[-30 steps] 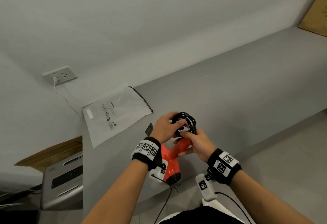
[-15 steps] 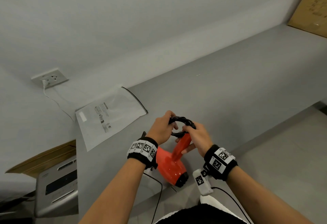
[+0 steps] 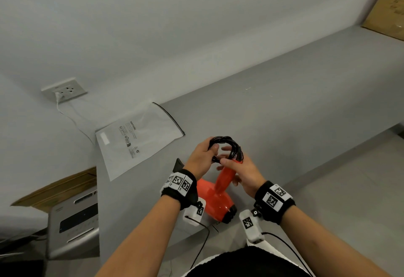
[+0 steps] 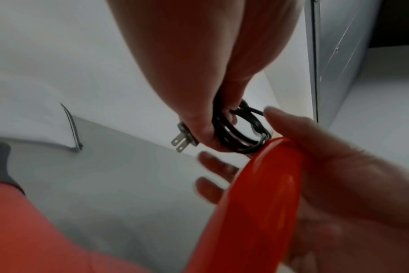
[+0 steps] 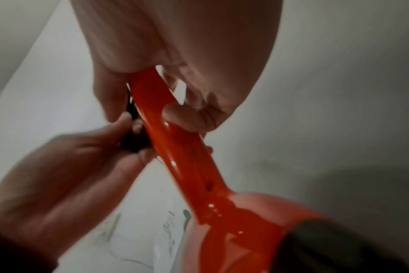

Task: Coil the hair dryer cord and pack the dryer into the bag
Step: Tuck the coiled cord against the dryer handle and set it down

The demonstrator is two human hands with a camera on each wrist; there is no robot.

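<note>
The orange hair dryer (image 3: 215, 202) is held near the grey table's front edge, handle (image 3: 225, 176) pointing away from me. My right hand (image 3: 228, 165) grips the handle's far end, thumb on top and fingers beneath (image 4: 213, 186). My left hand (image 3: 213, 152) grips the black coiled cord (image 3: 228, 145) just beyond the handle tip. In the left wrist view the plug (image 4: 183, 141) sticks out below the left thumb beside the coil (image 4: 243, 129). The white zip bag (image 3: 137, 138) lies flat on the table to the left, its opening toward the right.
The grey table (image 3: 295, 112) runs along a white wall. A wall socket (image 3: 64, 89) with a white cable is at left. Cardboard (image 3: 389, 5) leans at the far right. A grey appliance (image 3: 74, 222) stands on the floor at lower left.
The loops, held flatter over the handle end before, now stand up as a rounder coil in my left hand. My right hand stays on the handle.
</note>
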